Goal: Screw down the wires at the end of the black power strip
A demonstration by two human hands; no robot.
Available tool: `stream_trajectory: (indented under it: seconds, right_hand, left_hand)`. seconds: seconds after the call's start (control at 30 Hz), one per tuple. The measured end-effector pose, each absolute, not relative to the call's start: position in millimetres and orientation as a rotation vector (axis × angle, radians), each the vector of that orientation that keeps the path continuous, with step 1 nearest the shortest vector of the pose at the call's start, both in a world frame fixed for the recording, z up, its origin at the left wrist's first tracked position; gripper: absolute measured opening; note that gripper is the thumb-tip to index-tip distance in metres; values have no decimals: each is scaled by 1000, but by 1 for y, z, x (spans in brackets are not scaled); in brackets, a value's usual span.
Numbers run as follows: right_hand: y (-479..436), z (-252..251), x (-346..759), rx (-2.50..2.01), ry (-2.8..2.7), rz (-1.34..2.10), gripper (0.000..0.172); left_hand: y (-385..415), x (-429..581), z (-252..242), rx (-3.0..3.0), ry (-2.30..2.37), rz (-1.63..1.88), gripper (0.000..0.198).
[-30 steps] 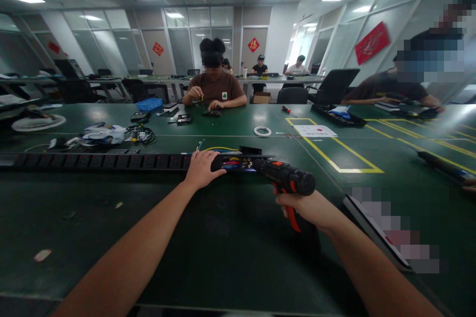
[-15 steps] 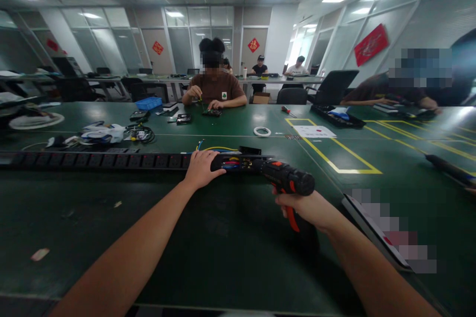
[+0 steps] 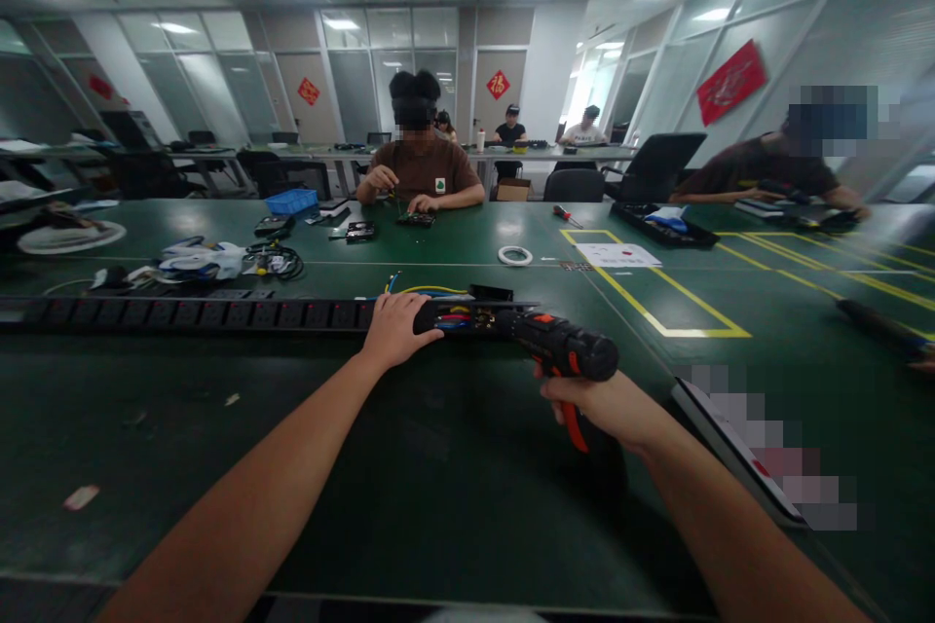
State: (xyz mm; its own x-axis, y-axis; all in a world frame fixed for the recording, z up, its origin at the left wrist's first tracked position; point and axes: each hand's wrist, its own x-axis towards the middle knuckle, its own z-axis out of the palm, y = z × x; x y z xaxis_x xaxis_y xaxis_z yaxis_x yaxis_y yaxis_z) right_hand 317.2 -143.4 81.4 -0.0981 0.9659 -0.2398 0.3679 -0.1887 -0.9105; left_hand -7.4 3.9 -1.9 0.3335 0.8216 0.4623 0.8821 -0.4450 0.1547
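A long black power strip (image 3: 241,314) with a row of sockets lies across the green table. My left hand (image 3: 395,323) grips it near its right end, thumb along the near side and fingers over the top. Just right of that hand the housing is uncovered, showing coloured wires (image 3: 454,316) inside. A black and orange cordless drill (image 3: 566,344) is in my right hand (image 3: 588,401), fingers wrapped around its handle. The drill points left at the strip's right end; whether its tip touches anything I cannot tell.
Across the table a person in a brown shirt (image 3: 424,175) works on small parts. White tape roll (image 3: 514,256), red screwdriver (image 3: 565,217), black tray (image 3: 664,226) and paper sheet (image 3: 617,255) lie beyond the strip. At right is a tablet-like item (image 3: 737,453), partly blurred.
Both hands, the drill and the power strip hold nearly the same positions. The person at the far right has shifted slightly to the right.
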Motion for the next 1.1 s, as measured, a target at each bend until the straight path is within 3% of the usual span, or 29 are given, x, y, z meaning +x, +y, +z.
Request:
stream_trajectory:
  seconds: [1.1]
  right_hand:
    - [-144,83,316,-1591,-1488,1281,30]
  left_hand:
    - [3,-7,-1,-2447,-1580,-745,66]
